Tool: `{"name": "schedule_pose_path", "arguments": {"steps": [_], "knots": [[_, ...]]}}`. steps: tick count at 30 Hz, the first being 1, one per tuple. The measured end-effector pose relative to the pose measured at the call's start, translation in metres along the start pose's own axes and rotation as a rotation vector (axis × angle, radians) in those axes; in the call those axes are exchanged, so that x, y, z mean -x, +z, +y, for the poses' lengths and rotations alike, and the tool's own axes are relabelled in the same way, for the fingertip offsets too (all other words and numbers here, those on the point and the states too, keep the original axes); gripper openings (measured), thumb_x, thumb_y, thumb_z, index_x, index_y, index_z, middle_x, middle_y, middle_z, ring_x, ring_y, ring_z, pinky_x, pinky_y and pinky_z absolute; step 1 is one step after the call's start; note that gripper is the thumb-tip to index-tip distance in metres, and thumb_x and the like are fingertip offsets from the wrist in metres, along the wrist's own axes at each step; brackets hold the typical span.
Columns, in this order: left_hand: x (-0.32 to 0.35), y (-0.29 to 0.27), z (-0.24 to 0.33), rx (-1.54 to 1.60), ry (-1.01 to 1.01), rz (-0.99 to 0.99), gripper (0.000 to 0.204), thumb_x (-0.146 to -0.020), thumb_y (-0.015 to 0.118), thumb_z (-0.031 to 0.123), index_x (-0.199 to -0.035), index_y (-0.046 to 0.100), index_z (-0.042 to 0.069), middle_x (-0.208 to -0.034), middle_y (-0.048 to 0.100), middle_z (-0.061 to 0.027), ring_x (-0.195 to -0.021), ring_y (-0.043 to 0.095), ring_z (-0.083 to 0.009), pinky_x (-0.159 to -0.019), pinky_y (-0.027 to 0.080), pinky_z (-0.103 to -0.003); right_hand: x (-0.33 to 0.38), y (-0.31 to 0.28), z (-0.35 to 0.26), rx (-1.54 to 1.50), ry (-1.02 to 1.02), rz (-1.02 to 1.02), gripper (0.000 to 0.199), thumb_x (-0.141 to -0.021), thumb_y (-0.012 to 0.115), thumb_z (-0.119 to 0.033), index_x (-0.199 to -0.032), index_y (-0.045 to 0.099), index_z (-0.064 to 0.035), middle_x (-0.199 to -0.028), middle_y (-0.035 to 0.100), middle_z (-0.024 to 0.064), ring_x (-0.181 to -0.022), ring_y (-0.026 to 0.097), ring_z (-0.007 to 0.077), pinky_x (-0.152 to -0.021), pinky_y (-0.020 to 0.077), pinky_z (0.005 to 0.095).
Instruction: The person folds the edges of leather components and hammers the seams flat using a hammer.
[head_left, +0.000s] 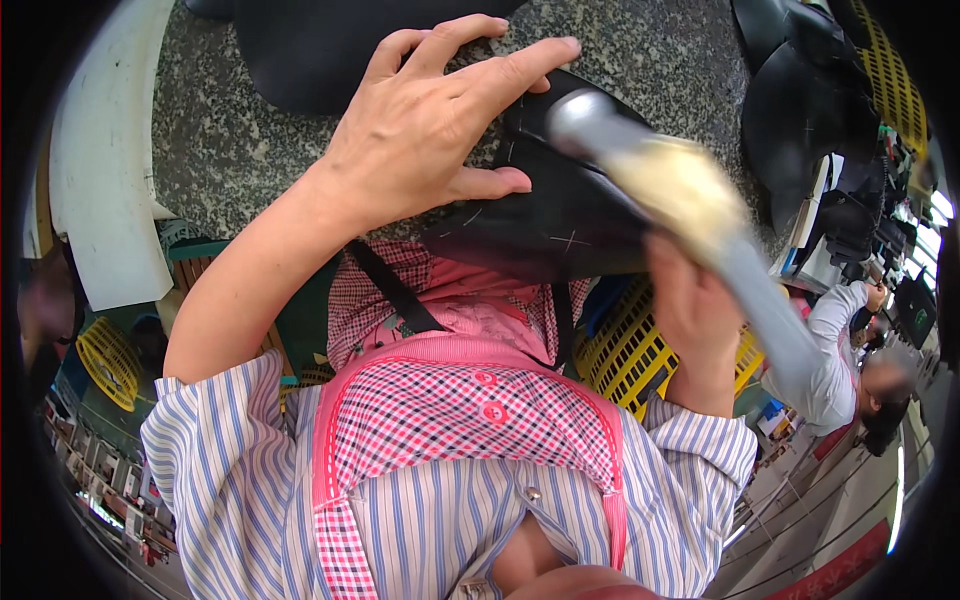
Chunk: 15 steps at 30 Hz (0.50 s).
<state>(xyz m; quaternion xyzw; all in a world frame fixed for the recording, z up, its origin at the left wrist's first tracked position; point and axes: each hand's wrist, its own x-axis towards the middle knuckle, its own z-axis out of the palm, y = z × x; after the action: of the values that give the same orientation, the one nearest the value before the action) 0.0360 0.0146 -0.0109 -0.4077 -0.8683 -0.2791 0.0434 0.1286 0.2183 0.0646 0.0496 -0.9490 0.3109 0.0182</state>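
Note:
On a speckled stone slab [680,50] lies a black leather-like piece [570,215] with small white marks, its near part reaching past the slab's edge. My left hand [415,130] rests on it, fingers and thumb spread, gripping nothing I can see. My right hand [690,305] is closed round a hammer [690,190], smeared by motion. Its rounded, shiny metal head is over the black piece, close to my left fingertips; a pale yellow wrapping covers the middle and the rest is grey. Whether the head touches the piece, I cannot tell.
Another black piece [310,60] lies at the slab's far side, and more black pieces [800,110] are at the right. A yellow plastic basket [625,345] stands below the slab. A white panel [105,150] borders the left. Another person [835,325] sits at the right.

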Motion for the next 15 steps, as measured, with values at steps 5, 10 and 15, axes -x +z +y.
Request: {"name": "schedule_pose_path", "arguments": {"steps": [5, 10, 15], "knots": [[-0.004, -0.008, -0.005, 0.088, 0.003, -0.083, 0.103, -0.059, 0.079, 0.035, -0.142, 0.022, 0.010, -0.113, 0.059, 0.0045, -0.118, 0.040, -0.0223, -0.096, 0.027, -0.038, -0.015, -0.010, -0.002, -0.020, 0.112, -0.035, 0.009, -0.082, 0.062, -0.010, -0.085, 0.056, -0.0038, -0.071, 0.059, 0.0136, -0.060, 0.063, 0.0259, -0.052, 0.0466, 0.0285], [-0.003, -0.011, -0.006, 0.103, -0.014, -0.161, 0.108, -0.064, 0.076, 0.041, -0.143, 0.013, 0.003, -0.115, 0.057, 0.0041, -0.118, 0.036, -0.0228, -0.095, 0.025, -0.039, -0.020, -0.005, 0.000, 0.105, 0.050, -0.179, 0.013, -0.079, 0.065, -0.008, -0.087, 0.055, -0.0033, -0.077, 0.059, 0.0147, -0.063, 0.062, 0.0278, -0.052, 0.0458, 0.0290], [-0.003, -0.011, -0.006, 0.156, -0.013, -0.150, 0.117, -0.064, 0.077, 0.041, -0.142, 0.002, -0.002, -0.114, 0.056, 0.0016, -0.117, 0.037, -0.0229, -0.093, 0.027, -0.040, -0.018, -0.008, -0.006, 0.048, 0.185, -0.339, 0.020, -0.088, 0.057, -0.017, -0.099, 0.059, 0.0001, -0.082, 0.061, 0.0053, -0.071, 0.059, 0.0142, -0.056, 0.0449, 0.0285]]}}
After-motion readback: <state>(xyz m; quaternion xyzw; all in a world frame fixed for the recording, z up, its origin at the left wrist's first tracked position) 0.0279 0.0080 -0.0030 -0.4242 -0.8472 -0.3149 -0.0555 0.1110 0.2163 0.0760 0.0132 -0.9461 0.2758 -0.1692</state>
